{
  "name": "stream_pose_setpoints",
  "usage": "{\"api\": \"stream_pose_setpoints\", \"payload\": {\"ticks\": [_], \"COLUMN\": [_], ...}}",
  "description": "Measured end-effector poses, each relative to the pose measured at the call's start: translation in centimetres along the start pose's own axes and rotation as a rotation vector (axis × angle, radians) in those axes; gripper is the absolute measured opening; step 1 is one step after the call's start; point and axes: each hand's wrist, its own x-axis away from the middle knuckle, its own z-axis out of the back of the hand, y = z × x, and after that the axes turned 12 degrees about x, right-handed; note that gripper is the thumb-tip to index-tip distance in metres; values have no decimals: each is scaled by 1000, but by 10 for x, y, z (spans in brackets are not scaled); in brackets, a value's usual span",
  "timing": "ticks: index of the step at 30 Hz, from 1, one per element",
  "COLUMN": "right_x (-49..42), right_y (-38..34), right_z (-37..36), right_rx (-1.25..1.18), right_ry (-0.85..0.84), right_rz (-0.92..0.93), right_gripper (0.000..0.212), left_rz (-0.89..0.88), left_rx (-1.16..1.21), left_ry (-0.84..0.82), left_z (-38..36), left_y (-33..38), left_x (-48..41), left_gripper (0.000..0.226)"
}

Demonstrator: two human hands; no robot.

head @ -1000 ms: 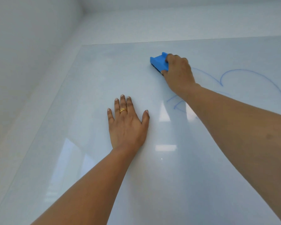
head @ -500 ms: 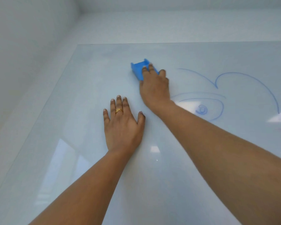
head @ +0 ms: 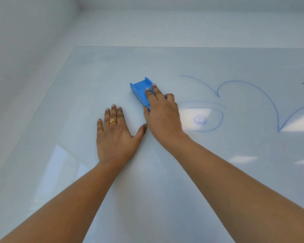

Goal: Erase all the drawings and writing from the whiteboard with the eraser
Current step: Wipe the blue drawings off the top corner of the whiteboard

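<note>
Half the glossy white whiteboard (head: 95,76) looks clean: right hand (head: 162,116) grips a blue plastic eraser (head: 140,90), left hand (head: 115,135) lies flat, blue looping drawings (head: 244,88) await wiping

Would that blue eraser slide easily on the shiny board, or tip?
Probably slides easily: the whiteboard shows glossy reflections. The eraser looks stiff moulded plastic, likely light; the right hand alone grips it. Low, flat, so tipping seems unlikely.
</note>
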Motion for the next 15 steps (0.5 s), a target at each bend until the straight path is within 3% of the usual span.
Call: {"api": "stream_pose_setpoints", "payload": {"ticks": [4, 10, 15], "right_x": [24, 52, 62], "right_y": [46, 74, 40], "right_z": [8, 18, 16], "right_rx": [-40, -156, -161], "right_ry": [33, 97, 77], "right_rz": [-162, -547, -415], "right_gripper": [51, 50, 51], "left_rz": [0, -6, -13], "left_rx": [-7, 11, 11], "left_ry": [-2, -3, 2], "left_z": [1, 0, -1], "left_y": [-1, -2, -3], "left_x": [2, 8, 12], "left_gripper": [86, 78, 75]}}
